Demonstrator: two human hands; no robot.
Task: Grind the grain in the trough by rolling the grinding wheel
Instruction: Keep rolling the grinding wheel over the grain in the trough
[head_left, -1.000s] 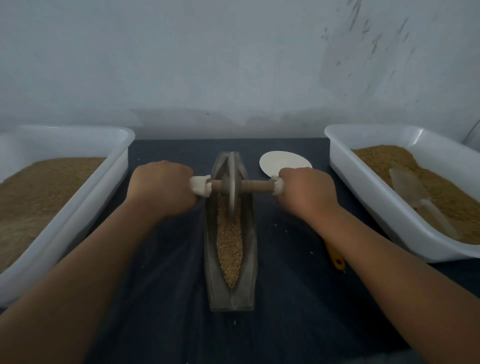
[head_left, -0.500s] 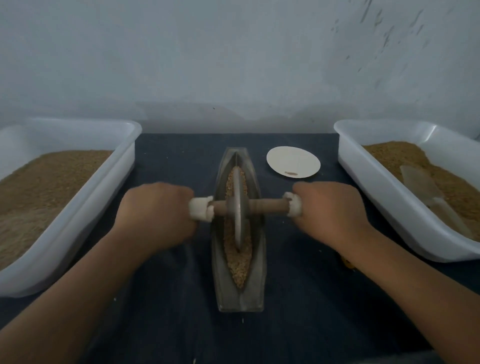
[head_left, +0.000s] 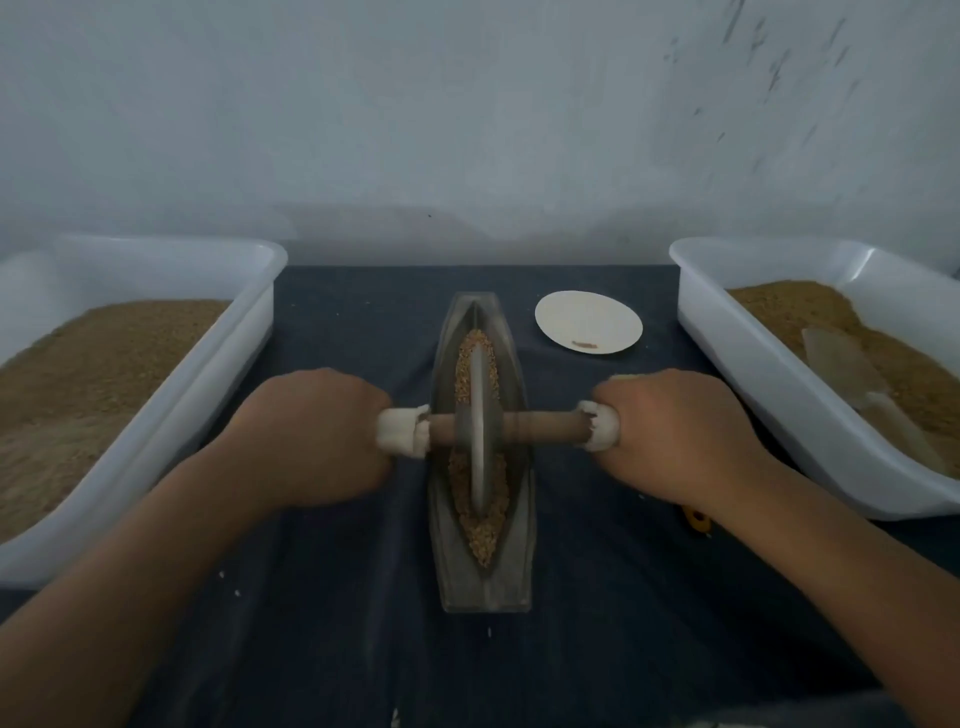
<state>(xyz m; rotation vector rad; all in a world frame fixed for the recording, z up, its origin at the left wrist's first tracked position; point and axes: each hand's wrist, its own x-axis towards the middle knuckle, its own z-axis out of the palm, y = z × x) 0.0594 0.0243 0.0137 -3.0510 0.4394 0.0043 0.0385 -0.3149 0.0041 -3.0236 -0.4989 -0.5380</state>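
No text, label, brand, number or sign can be read on anything here.

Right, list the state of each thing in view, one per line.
left hand: closed around the axle's left end.
right hand: closed around the axle's right end.
grinding wheel: upright, standing in the trough.
trough: holds grain.
left tub: filled with brown grain.
right tub: holds grain, scoop lying on top.
plate: nearly bare, small speck on it.
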